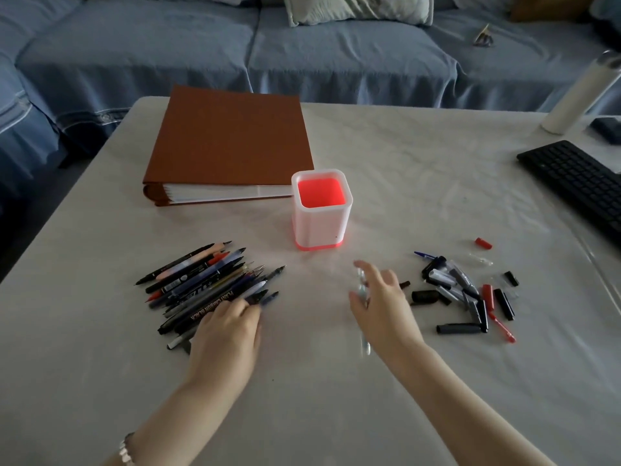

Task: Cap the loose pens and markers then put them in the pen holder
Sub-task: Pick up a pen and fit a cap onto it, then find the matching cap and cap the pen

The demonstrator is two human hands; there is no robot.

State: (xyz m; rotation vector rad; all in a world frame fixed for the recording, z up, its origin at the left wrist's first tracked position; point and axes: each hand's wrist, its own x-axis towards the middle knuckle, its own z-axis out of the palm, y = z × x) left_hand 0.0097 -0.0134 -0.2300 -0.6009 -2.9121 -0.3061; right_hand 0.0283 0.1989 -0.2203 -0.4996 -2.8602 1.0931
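Right grip (383,307) holds a clear pen (361,287) just beside the loose caps (467,294); pen holder (321,227) stands empty.

The right grip is clasped on the blurred pen, its fingers half spread toward the caps, while the left grip (228,331) lies released, its fingers flat on the near end of the pile of uncapped pens (201,284). To do this step well, I would pick a clear cap to match the barrel, since the caps lie tangled and mostly black or grey. Then press it straight on until it seats before dropping the pen upright into the holder, which stands mid-table (420,183) between the two heaps. The brown binder (228,139) touches the holder's far side and the keyboard (578,183) lies well to the right. Neither seems to block the reach, though a stray red cap (483,243) sits apart from the rest.
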